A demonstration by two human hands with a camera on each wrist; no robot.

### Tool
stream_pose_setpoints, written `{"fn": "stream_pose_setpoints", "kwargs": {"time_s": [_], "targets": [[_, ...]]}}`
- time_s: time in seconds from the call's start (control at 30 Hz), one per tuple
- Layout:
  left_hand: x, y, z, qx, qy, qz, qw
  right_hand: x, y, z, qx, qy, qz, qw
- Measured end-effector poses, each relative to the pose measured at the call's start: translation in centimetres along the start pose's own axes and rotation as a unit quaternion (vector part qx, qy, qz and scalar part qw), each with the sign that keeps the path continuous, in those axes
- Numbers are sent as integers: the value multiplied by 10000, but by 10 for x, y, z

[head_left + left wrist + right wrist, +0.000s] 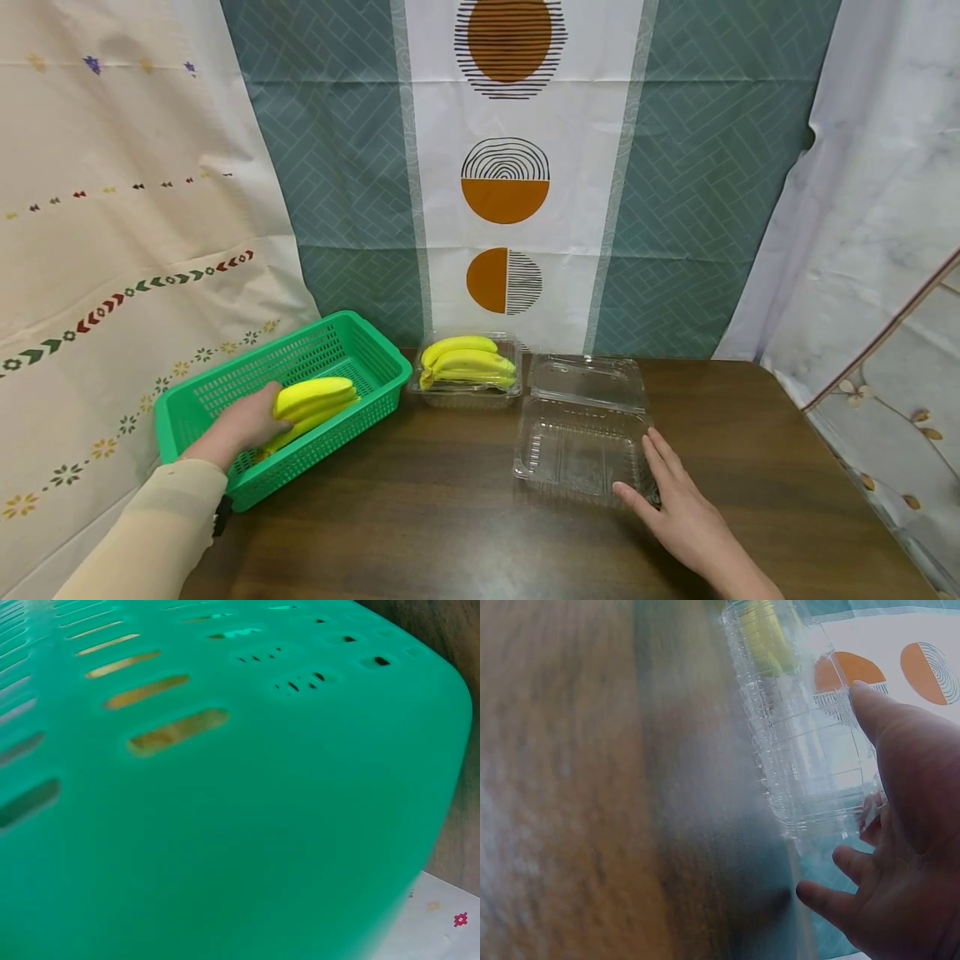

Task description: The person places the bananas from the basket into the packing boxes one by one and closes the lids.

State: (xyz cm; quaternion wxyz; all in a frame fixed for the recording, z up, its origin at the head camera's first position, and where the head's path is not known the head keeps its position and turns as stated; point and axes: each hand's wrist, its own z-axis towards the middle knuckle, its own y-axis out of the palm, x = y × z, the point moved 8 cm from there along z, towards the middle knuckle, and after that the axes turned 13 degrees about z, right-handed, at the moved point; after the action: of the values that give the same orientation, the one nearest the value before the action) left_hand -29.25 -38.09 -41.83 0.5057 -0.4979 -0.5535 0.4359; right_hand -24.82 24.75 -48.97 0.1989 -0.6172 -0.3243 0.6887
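Observation:
My left hand (251,417) reaches into the green plastic basket (390,404) and grips a bunch of yellow bananas (318,396) by its near end; the fingertips are hidden behind the fruit. Close up in the left wrist view, the slotted basket wall (247,825) blocks that hand from sight. My right hand (686,508) rests at the right side of an opened clear plastic clamshell box (573,446), fingers extended and thumb at its near corner. In the right wrist view the right hand's (907,795) thumb overlaps the edge of the clear box (817,750).
Behind the basket's right end stands another clear clamshell box (468,400) with bananas (472,362) inside. The opened box's lid (588,379) leans back toward the patterned curtain (345,167). All of it sits on a brown wooden table (420,517).

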Motion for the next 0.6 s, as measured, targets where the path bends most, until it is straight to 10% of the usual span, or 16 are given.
{"fn": "stream_pose_setpoints", "kwargs": {"time_s": [0.6], "targets": [[-8,-5,3,235,-156,134,9995,0,1,1,-23,17,-24,10000]]}}
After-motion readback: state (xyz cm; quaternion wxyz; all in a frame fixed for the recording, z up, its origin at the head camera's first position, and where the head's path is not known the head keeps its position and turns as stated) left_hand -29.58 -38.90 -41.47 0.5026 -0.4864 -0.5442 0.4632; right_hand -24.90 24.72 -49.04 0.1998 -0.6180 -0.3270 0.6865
